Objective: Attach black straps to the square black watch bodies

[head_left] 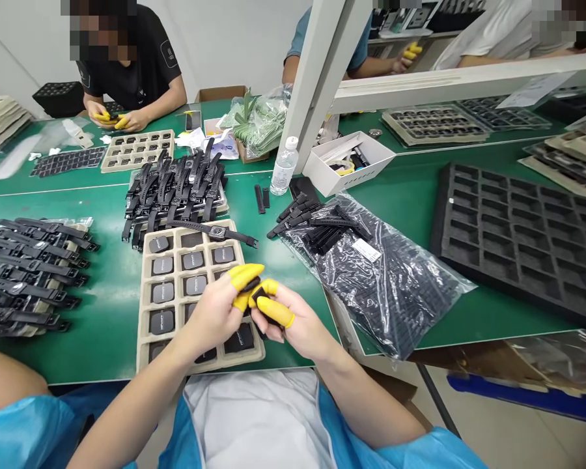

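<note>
My left hand [217, 309], with yellow finger cots, is closed on a small black watch part [251, 284]. Close against it, my right hand [295, 319], also in yellow cots, pinches a black watch strap piece [260, 294]; fingers cover most of both parts. Both hands are over the right side of a beige tray [140, 339] whose compartments hold square black watch bodies [163, 293]. Across the tray's far edge lies a watch with black straps [218, 232]. Loose black straps [297, 212] lie beyond my right hand, partly on a clear bag of straps [395, 286].
Strapped watches are piled at left [24, 273] and behind the tray [176, 189]. A water bottle [284, 166] stands by a white box [349, 163] and a white post [312, 71]. A black foam tray [512, 241] is at right. A co-worker [131, 78] sits opposite.
</note>
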### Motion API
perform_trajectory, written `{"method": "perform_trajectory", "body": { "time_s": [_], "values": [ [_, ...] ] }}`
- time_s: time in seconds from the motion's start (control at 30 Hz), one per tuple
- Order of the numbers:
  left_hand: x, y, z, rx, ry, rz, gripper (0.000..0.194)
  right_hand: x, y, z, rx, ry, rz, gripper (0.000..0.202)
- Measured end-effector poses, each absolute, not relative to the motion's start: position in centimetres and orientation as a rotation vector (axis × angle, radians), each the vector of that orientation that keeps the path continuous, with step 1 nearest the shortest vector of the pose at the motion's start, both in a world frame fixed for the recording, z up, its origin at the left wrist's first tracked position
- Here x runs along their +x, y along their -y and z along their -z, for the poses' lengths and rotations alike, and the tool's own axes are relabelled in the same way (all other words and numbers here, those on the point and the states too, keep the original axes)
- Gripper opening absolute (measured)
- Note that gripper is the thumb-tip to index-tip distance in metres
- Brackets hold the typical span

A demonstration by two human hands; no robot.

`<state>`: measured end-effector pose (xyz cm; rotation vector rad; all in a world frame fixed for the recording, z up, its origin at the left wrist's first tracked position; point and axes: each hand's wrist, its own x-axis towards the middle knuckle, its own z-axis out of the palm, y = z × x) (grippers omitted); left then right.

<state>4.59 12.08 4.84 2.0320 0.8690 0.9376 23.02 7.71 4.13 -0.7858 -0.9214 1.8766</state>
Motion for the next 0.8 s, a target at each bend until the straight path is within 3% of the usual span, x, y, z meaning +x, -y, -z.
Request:
{"method": "perform_trajectory", "body": {
  "time_s": [0.13,0.5,0.8],
  "values": [
    [4.3,-12.0,-4.7,2.296,-0.785,-0.848,0.073,22.5,-7.8,-4.0,-0.75,0.905,-1.999,0.032],
    [4.3,-11.9,-5.1,2.345,-0.74,-0.854,0.057,22.0,-7.6,-4.0,-0.67,0.566,-2.004,0.032],
    [4.2,-12.0,-6.1,2.627,-0.758,-0.698,0.045,22.8,-7.7,-4.3,-0.782,0.605,-2.014,0.035]
  ]
}}
